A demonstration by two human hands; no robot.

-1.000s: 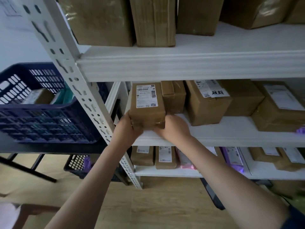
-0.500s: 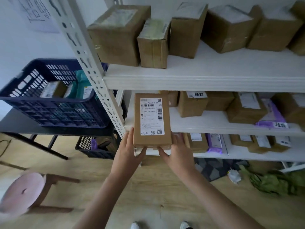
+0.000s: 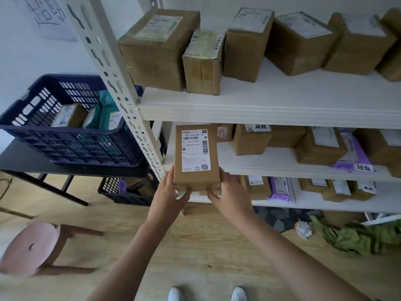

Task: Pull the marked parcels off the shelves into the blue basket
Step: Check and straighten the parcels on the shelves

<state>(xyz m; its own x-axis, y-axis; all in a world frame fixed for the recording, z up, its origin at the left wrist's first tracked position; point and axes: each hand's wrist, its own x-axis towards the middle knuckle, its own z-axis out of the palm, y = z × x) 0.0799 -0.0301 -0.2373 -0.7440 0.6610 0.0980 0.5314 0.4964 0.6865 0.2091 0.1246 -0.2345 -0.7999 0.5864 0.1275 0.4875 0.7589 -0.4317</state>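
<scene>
I hold a brown cardboard parcel (image 3: 196, 157) with a white shipping label in front of the middle shelf (image 3: 282, 164). My left hand (image 3: 171, 192) grips its lower left corner and my right hand (image 3: 230, 194) its lower right corner. The blue basket (image 3: 65, 135) stands on a dark table (image 3: 26, 161) to the left of the shelf post (image 3: 121, 92), with a few parcels inside. On the middle shelf, a brown box (image 3: 251, 137) and a purple bag (image 3: 353, 157) carry handwritten white tags.
Several brown boxes (image 3: 160, 48) fill the top shelf. More parcels (image 3: 280, 189) lie on the bottom shelf. A second dark basket (image 3: 123, 192) sits on the floor under the table. A pink round stool (image 3: 30, 248) stands at lower left. Green crumpled material (image 3: 358, 237) lies on the floor at right.
The parcel has come off the middle shelf and out toward me, held by both hands. My view has drawn back and risen, so the top shelf's boxes and the floor show.
</scene>
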